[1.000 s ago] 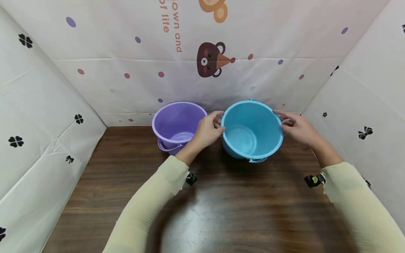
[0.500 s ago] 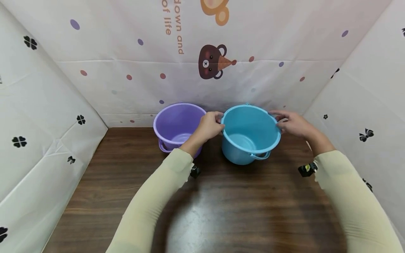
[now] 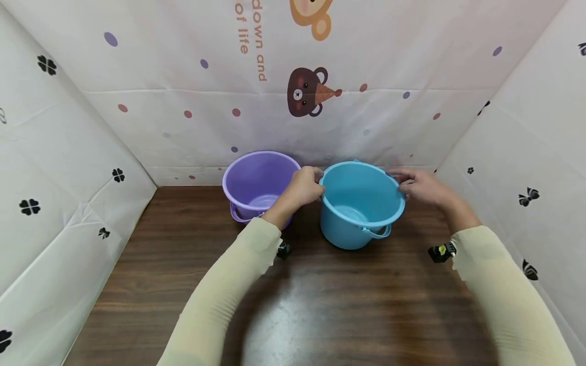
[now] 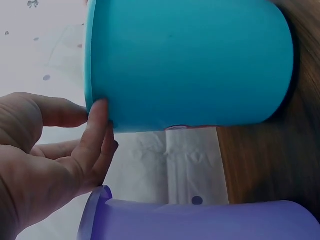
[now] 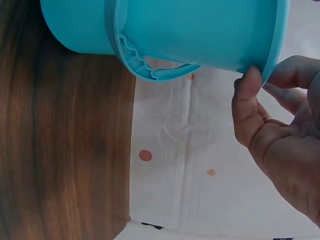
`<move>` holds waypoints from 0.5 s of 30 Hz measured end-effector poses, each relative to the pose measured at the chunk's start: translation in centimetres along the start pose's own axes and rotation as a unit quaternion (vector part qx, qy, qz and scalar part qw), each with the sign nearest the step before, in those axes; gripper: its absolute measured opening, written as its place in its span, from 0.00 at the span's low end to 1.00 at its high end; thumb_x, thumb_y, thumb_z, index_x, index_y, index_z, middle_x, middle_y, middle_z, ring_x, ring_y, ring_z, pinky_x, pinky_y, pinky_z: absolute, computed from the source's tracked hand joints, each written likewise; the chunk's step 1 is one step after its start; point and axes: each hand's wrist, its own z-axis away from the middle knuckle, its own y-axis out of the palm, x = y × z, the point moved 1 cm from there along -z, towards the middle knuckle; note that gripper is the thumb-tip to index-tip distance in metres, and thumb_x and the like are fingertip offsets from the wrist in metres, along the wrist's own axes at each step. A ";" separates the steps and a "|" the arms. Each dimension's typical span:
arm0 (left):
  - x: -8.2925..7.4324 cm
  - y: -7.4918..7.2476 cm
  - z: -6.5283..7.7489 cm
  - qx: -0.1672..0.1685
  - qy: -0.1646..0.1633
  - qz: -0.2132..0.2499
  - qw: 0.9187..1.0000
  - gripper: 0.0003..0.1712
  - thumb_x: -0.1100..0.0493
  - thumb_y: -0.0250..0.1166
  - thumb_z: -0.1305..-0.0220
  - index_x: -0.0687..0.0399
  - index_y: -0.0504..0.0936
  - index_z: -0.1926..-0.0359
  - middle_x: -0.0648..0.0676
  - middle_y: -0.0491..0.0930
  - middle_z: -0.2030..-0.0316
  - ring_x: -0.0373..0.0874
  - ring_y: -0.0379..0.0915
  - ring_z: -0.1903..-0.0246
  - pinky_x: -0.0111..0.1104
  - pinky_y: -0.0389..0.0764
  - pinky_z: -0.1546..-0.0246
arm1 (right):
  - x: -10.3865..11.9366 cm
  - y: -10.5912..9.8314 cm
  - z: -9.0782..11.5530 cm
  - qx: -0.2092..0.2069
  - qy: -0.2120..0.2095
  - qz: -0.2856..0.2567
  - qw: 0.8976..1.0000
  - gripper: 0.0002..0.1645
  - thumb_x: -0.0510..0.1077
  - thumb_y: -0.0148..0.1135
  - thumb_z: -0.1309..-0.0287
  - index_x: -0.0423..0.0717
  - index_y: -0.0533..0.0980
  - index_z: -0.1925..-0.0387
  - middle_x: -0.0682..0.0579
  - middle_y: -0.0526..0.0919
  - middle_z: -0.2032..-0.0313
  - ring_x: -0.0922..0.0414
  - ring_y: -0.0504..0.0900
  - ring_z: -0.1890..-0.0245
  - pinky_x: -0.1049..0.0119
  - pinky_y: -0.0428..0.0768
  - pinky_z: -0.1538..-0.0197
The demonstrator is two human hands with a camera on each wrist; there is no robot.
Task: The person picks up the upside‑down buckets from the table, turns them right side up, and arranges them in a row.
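A blue bucket (image 3: 346, 229) stands upright on the brown wooden table near the back wall, its inside bare. My left hand (image 3: 304, 187) pinches the bucket's left rim between thumb and fingers, as the left wrist view also shows. On the opposite side, my right hand (image 3: 423, 189) pinches the rim, with thumb (image 5: 249, 90) and fingers on either side of it. The blue bucket's handle (image 3: 381, 235) hangs down at its front right. Just left of it sits a purple bucket (image 3: 256, 178), partly covered by my left hand and forearm.
Behind both buckets rises a white printed wall covering (image 3: 183, 137). Similar white panels flank the table (image 3: 348, 305) on the left (image 3: 68, 178) and right (image 3: 503, 168). A small black device (image 3: 442, 252) is strapped to my right wrist.
The blue bucket has come down and slightly toward me, so more of its outer side shows. Both hands keep their hold on its rim. The purple bucket stays in place.
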 end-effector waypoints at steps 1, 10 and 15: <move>0.0 0.1 0.1 -0.002 0.001 -0.007 1.000 0.29 0.69 0.60 0.36 0.65 0.77 0.33 0.59 0.86 0.56 0.49 0.87 0.68 0.29 0.84 0.72 | 0.0 0.1 0.1 0.000 0.000 -0.005 1.000 0.33 0.36 0.54 0.30 0.41 0.66 0.25 0.30 0.76 0.40 0.43 0.81 0.52 0.63 0.84 0.63; 0.3 0.7 0.8 -0.034 0.043 -0.058 0.997 0.24 0.66 0.62 0.33 0.63 0.79 0.36 0.57 0.85 0.57 0.47 0.79 0.65 0.34 0.80 0.66 | -0.5 1.1 1.1 -0.020 -0.018 -0.036 0.999 0.32 0.36 0.48 0.26 0.41 0.62 0.23 0.28 0.71 0.35 0.33 0.76 0.42 0.55 0.87 0.56; 1.0 1.0 1.5 -0.056 0.087 -0.047 0.994 0.32 0.58 0.68 0.32 0.60 0.73 0.29 0.61 0.78 0.38 0.53 0.77 0.41 0.42 0.82 0.42 | -0.9 1.9 2.3 -0.061 -0.047 -0.067 0.995 0.33 0.39 0.49 0.23 0.40 0.58 0.21 0.27 0.66 0.29 0.26 0.70 0.34 0.62 0.87 0.52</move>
